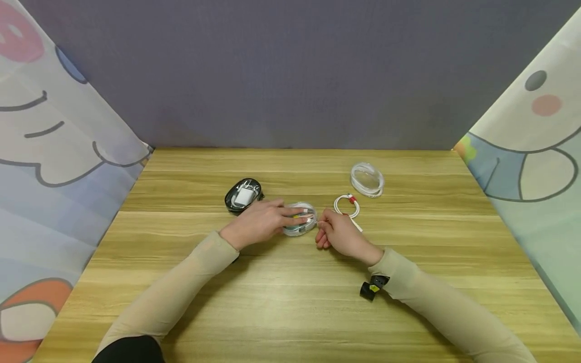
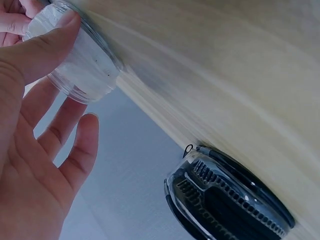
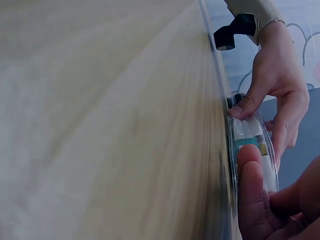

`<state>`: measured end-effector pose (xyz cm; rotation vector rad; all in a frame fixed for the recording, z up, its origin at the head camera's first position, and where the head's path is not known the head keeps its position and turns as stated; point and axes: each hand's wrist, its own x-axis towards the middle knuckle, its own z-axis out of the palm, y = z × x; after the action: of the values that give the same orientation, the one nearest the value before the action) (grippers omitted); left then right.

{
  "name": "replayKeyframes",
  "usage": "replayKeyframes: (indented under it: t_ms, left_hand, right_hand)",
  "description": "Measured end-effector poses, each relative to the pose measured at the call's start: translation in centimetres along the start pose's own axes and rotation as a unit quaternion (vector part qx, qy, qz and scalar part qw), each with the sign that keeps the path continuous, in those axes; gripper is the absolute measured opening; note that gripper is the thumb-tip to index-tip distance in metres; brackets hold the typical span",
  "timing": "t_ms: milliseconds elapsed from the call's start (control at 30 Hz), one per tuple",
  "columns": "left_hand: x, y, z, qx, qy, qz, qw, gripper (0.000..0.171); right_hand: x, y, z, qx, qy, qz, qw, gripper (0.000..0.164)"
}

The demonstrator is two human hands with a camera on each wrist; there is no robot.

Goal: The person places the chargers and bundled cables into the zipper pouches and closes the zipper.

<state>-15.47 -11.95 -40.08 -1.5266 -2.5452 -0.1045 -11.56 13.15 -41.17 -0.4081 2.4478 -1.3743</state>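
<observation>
A clear oval pouch (image 1: 295,232) lies on the wooden table between my hands, with white, yellow and teal bits showing inside. My left hand (image 1: 265,220) holds it from the left, fingers across its top; in the left wrist view the thumb (image 2: 55,42) presses one side and other fingers lie behind. My right hand (image 1: 341,236) pinches something small at the pouch's right end with thumb and forefinger, the other fingers curled. What it pinches is too small to make out. In the right wrist view, the right fingertips (image 3: 250,157) cover part of the pouch.
A black-rimmed oval case (image 1: 245,195) holding a white block sits just behind my left hand. Right of the pouch lies a coiled white cable (image 1: 337,205) with a red tie, partly behind my right hand. Farther back is a clear oval case with a white rim (image 1: 368,193).
</observation>
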Motion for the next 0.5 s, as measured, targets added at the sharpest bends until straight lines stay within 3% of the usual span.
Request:
replayKeyframes:
  t_ms: [200, 500]
  left_hand:
    - [-0.10, 0.01, 0.03, 0.002, -0.005, -0.005, 1.0000, 0.066]
    - [-0.06, 0.11, -0.09, 0.001, -0.004, -0.003, 1.0000, 0.066]
  right_hand:
    - [-0.10, -0.14, 0.52, 0.019, -0.005, 0.010, 1.000, 0.017]
    - [-0.34, -0.23, 0.81, 0.020, -0.011, -0.006, 1.000, 0.017]
